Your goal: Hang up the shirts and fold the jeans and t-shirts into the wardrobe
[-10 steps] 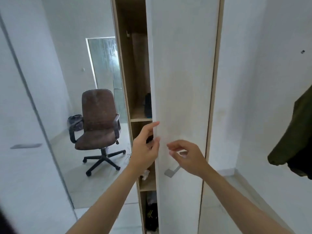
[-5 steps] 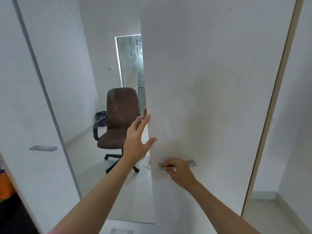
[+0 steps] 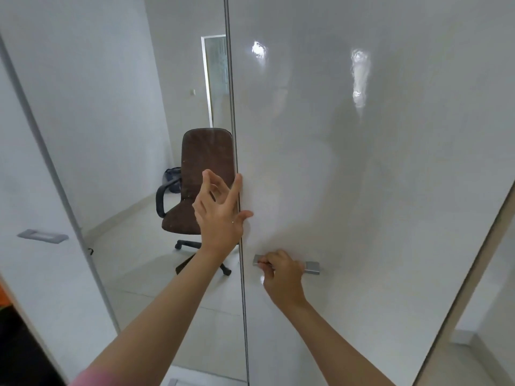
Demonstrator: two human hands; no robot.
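The wardrobe door (image 3: 362,162) fills the frame from twelve to five o'clock, its top and bottom cut off, and whatever sits behind it is fully hidden. The right hand (image 3: 282,277) covers the middle of the metal handle (image 3: 312,267); only the two ends show. The left hand (image 3: 220,215) and the door edge mask part of the brown office chair (image 3: 200,168). At eight o'clock, an orange shape (image 3: 3,295) is clipped by the edge, unidentifiable.
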